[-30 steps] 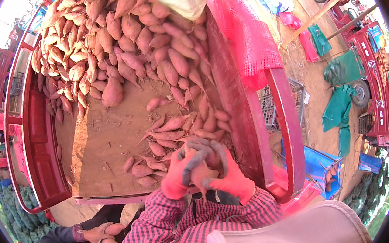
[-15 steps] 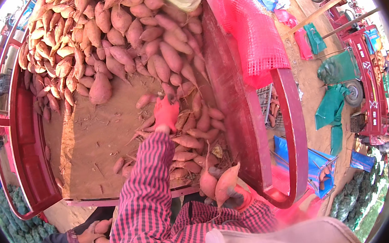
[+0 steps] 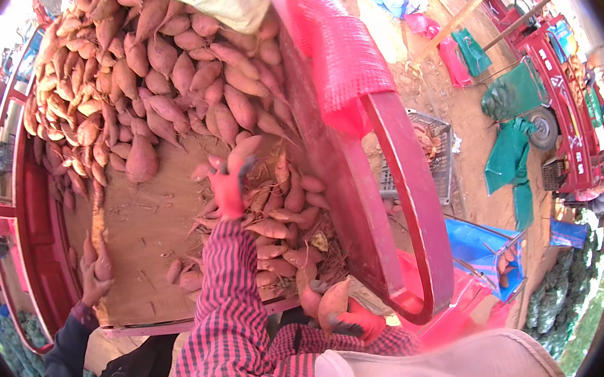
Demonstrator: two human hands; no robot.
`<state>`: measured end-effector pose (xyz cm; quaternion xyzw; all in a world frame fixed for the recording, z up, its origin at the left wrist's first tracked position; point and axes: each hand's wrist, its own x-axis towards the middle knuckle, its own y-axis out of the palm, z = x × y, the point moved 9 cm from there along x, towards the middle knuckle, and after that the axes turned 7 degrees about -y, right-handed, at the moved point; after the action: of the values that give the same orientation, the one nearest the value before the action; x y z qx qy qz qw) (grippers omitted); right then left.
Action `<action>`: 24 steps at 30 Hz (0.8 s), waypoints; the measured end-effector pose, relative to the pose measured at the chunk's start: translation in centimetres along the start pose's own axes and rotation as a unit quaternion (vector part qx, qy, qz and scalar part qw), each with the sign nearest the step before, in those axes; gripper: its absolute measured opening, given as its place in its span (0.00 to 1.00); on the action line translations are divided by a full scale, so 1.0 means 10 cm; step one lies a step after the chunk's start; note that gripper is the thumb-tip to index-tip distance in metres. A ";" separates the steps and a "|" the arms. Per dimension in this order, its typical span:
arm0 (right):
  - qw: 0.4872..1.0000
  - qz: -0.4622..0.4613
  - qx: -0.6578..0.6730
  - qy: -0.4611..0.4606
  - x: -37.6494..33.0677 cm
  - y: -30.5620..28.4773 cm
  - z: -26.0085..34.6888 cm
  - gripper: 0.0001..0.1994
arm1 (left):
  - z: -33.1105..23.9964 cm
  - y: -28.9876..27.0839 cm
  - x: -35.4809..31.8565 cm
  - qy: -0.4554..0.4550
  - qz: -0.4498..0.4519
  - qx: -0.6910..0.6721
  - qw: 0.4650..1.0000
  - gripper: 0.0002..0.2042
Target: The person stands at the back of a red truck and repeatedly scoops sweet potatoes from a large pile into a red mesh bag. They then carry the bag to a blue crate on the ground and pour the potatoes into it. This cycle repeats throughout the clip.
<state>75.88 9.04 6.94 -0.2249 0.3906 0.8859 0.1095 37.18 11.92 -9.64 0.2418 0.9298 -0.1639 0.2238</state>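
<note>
In a red-gloved grip with dark fingertips, my left hand (image 3: 228, 190) holds a smooth sweet potato (image 3: 246, 150) over the middle of the red cart bed (image 3: 142, 229). Just below it lies a loose heap of sweet potatoes (image 3: 273, 227) with roots and dirt. My right hand (image 3: 362, 322), also gloved, is closed around two sweet potatoes (image 3: 335, 303) near the bed's front right corner. Farther away, a large pile of sweet potatoes (image 3: 158, 57) fills the back of the bed.
On the left, another person's hand (image 3: 95, 287) holds sweet potatoes above the bed. Pink mesh sacks (image 3: 352, 67) hang over the right side rail (image 3: 408, 200). Beyond it stand a dark crate (image 3: 449, 163) and a blue container (image 3: 471, 241). A pale sack (image 3: 229, 3) lies on the pile.
My left hand has come up from the small heap with a sweet potato. The other person's hand has moved from the bed's near edge to its left side. The view has shifted slightly.
</note>
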 end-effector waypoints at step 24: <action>0.653 -0.396 0.279 -0.582 -4.88 -2.83 -0.64 0.26 | -0.18 1.94 -5.81 -0.068 0.607 -0.262 0.747 0.43</action>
<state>131.07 22.41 8.54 0.2445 0.3497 0.5573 0.7123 92.23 6.88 16.87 0.6756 0.5756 0.2402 0.3932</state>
